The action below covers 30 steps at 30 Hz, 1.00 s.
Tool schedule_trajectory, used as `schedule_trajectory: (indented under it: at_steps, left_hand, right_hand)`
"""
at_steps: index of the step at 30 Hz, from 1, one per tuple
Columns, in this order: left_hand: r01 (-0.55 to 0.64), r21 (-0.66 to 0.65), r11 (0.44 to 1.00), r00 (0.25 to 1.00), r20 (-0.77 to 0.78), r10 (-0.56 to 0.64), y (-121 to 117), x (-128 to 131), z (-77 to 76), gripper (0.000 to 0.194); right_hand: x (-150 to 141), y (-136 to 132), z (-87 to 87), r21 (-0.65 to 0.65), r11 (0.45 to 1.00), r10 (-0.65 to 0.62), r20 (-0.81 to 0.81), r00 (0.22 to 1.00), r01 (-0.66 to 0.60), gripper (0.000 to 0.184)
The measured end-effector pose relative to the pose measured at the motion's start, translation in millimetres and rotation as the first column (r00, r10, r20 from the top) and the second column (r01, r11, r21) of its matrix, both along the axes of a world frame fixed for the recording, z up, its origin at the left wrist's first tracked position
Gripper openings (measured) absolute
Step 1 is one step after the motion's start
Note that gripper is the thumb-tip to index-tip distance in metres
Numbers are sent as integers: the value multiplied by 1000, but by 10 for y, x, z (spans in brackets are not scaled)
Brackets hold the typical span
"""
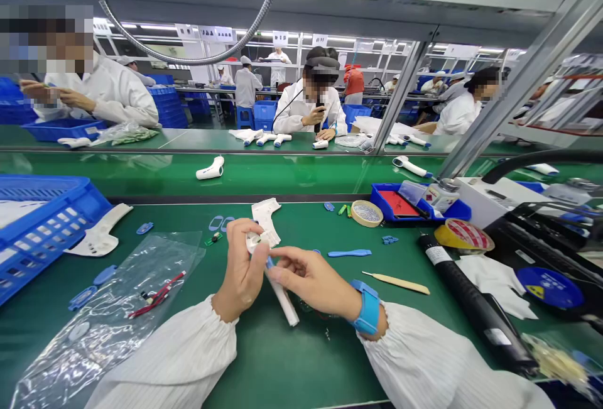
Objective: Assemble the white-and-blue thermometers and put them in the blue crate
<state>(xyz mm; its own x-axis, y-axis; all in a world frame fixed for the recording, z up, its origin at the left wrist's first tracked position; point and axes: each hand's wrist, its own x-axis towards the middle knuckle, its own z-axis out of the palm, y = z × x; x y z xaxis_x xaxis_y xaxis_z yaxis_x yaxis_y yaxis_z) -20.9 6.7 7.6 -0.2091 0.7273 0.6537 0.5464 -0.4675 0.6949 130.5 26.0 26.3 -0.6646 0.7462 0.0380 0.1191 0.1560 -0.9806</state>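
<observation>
My left hand (241,274) is closed around the head end of a white plastic gun-shaped housing (283,302), whose handle slants down toward me. My right hand (318,282), with a blue wrist strap (367,308), pinches a small blue plastic part (270,262) against that housing. The fingers partly hide the blue part. Just beyond my left hand lies another white housing shell (264,211). A small green circuit board (214,239) and blue oval rings (216,223) lie to its left.
Left are a blue basket (85,198), a white shell (101,233) and a clear bag (113,321) with red wires. Right are a blue pry tool (349,253), a pointed tool (398,282), a black electric screwdriver (475,302) and a blue tray (377,198). Co-workers sit across the green belt (301,173).
</observation>
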Motion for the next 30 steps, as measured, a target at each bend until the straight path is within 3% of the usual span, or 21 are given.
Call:
schedule_trajectory:
  at_steps: [4, 7, 9, 11, 14, 16, 18, 21, 27, 30]
  left_hand:
    - [-26, 194, 981, 999, -15, 30, -27, -4, -20, 28]
    - [-17, 163, 987, 991, 133, -5, -26, -11, 18, 25]
    - [47, 96, 994, 956, 285, -73, -25, -14, 77, 33]
    - [150, 7, 989, 878, 458, -136, -26, -12, 150, 43]
    - [355, -136, 925, 699, 695, -167, -22, 4, 242, 53]
    - [477, -197, 856, 599, 786, -153, -8, 17, 266, 56]
    - [536, -226, 813, 561, 816, -143, 17, 29, 252, 58]
    - [547, -259, 796, 577, 806, -134, 53, 44, 180, 54]
    - [549, -343, 762, 681, 713, -170, 64, 53, 68, 48]
    - [559, -381, 736, 715, 671, -196, 55, 36, 75, 48]
  right_hand:
    - [-100, 49, 58, 61, 997, 45, -26, 999, -43, 30]
    - [-151, 105, 129, 200, 980, -2, -27, 1000, 7, 26]
    - [-164, 148, 168, 332, 943, -32, -24, 999, 38, 25]
    - [-162, 193, 184, 498, 864, -84, 0, 996, 73, 26]
    - [-141, 261, 149, 760, 644, -221, 80, 972, 84, 25]
    - [-121, 300, 97, 863, 503, -298, 135, 945, 36, 23]
    - [-97, 324, 40, 900, 435, -334, 164, 928, -2, 24]
    - [-56, 329, -26, 909, 417, -342, 153, 927, 4, 24]
    - [9, 310, -95, 897, 438, -280, 201, 939, -61, 26]
    - [29, 318, -130, 913, 400, -280, 198, 939, -73, 28]
